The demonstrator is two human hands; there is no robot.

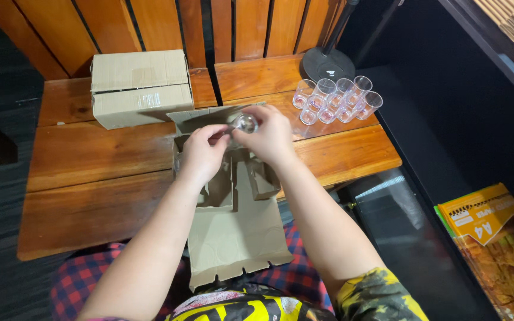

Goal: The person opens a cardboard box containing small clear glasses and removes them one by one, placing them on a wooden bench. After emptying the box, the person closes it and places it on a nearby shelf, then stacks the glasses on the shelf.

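My right hand (270, 138) and my left hand (204, 150) are together above an open cardboard box (233, 202) with cardboard dividers. A clear drinking glass (244, 123) is held between them, its round mouth facing the camera; my right hand grips it and my left hand's fingers touch its side. The box rests at the near edge of a wooden table (102, 160), and one of its flaps hangs down over my lap.
Several clear glasses (335, 100) stand in a cluster at the table's far right. A closed cardboard box (141, 86) sits at the far left. A black round stand base (328, 62) is behind the glasses. An orange paper package (480, 214) lies at the right.
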